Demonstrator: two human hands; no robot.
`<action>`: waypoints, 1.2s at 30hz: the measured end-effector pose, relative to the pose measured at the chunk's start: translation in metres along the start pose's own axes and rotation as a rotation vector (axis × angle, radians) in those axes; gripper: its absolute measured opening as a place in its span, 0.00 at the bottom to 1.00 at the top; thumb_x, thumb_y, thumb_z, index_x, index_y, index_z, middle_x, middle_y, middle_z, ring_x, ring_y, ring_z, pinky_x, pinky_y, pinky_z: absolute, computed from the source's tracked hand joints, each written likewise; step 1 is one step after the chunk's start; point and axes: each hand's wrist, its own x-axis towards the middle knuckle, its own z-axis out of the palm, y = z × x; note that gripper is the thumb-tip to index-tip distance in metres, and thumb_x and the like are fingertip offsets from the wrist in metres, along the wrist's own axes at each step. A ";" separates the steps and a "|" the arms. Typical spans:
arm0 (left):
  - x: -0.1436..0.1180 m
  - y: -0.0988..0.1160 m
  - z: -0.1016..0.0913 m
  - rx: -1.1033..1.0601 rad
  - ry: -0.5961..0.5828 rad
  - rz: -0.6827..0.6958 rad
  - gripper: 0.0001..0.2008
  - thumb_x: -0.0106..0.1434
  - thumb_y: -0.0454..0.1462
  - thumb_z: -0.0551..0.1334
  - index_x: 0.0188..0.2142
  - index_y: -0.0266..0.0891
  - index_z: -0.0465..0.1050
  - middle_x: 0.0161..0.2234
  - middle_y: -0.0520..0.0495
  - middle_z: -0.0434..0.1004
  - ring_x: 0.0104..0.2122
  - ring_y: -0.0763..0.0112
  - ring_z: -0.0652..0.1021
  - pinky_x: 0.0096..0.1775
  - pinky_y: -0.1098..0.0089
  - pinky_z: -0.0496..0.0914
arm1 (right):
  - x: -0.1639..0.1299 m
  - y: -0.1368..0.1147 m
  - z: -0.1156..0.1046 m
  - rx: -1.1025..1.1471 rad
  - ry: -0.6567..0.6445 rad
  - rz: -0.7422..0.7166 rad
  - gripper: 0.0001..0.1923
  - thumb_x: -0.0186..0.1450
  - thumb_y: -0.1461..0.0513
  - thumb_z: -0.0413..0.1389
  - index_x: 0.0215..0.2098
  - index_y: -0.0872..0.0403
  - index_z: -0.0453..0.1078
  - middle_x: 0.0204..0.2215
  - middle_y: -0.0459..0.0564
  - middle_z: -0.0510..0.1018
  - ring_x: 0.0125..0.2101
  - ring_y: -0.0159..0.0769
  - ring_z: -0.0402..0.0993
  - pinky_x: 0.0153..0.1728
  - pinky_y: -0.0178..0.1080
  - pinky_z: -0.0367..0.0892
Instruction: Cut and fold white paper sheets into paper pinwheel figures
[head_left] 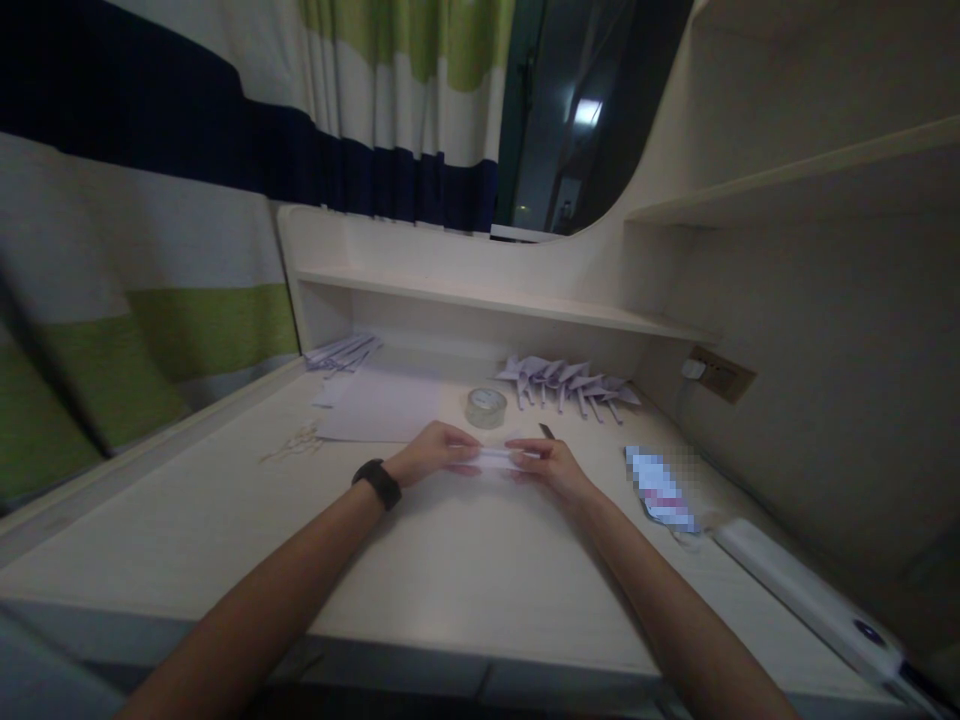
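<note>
My left hand [435, 452] and my right hand [546, 462] meet over the middle of the pale desk [225, 520], both pinching a narrow strip of folded white paper [495, 458] that spans between them. A dark band sits on my left wrist. Just beyond my fingers stands a roll of clear tape [486, 407]. A flat sheet of white paper [379, 410] lies behind my left hand. A dark slim object pokes out behind my right hand; I cannot tell what it is.
A row of several folded pale paper shapes [568, 383] lies at the back right, more folded strips [341, 352] at the back left. A white bar-shaped device [806, 595] and a blurred packet [660, 488] lie at the right. Shelves and a striped curtain surround the desk.
</note>
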 end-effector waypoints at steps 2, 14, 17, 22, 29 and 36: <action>0.000 -0.001 -0.001 0.006 0.007 -0.002 0.20 0.46 0.43 0.72 0.32 0.27 0.78 0.31 0.41 0.77 0.32 0.66 0.77 0.41 0.59 0.74 | -0.001 0.000 0.001 -0.027 -0.043 0.006 0.21 0.51 0.54 0.66 0.38 0.59 0.76 0.26 0.53 0.79 0.22 0.32 0.75 0.26 0.35 0.72; 0.001 -0.006 -0.003 -0.018 -0.036 -0.028 0.21 0.49 0.42 0.70 0.39 0.29 0.78 0.37 0.38 0.78 0.35 0.65 0.78 0.42 0.61 0.74 | 0.000 -0.001 -0.003 0.025 -0.034 0.044 0.20 0.47 0.58 0.68 0.36 0.60 0.78 0.26 0.54 0.80 0.22 0.31 0.73 0.28 0.36 0.71; 0.001 -0.004 -0.001 -0.013 -0.004 -0.025 0.21 0.48 0.41 0.71 0.39 0.29 0.78 0.36 0.38 0.79 0.34 0.65 0.78 0.43 0.61 0.73 | 0.001 -0.001 -0.003 0.072 -0.017 0.042 0.17 0.47 0.59 0.68 0.34 0.59 0.78 0.25 0.54 0.80 0.21 0.31 0.73 0.27 0.35 0.71; 0.002 -0.006 -0.004 -0.001 0.015 -0.027 0.21 0.47 0.40 0.72 0.40 0.30 0.78 0.35 0.38 0.80 0.32 0.66 0.79 0.43 0.61 0.73 | -0.001 -0.001 0.000 0.107 -0.040 0.041 0.19 0.48 0.58 0.68 0.37 0.58 0.77 0.26 0.52 0.79 0.22 0.30 0.72 0.29 0.35 0.70; 0.001 -0.007 -0.005 0.002 -0.008 -0.039 0.23 0.47 0.41 0.72 0.41 0.30 0.77 0.36 0.37 0.80 0.34 0.65 0.80 0.44 0.61 0.72 | 0.000 0.004 0.003 0.076 0.001 -0.019 0.17 0.49 0.56 0.67 0.34 0.58 0.77 0.23 0.49 0.78 0.22 0.28 0.70 0.29 0.33 0.68; -0.002 -0.006 0.002 0.040 -0.065 -0.079 0.22 0.53 0.46 0.67 0.40 0.30 0.76 0.36 0.35 0.79 0.30 0.67 0.79 0.38 0.63 0.74 | 0.001 0.000 0.000 0.046 0.047 -0.004 0.20 0.46 0.54 0.68 0.33 0.58 0.77 0.23 0.49 0.78 0.21 0.28 0.70 0.29 0.35 0.68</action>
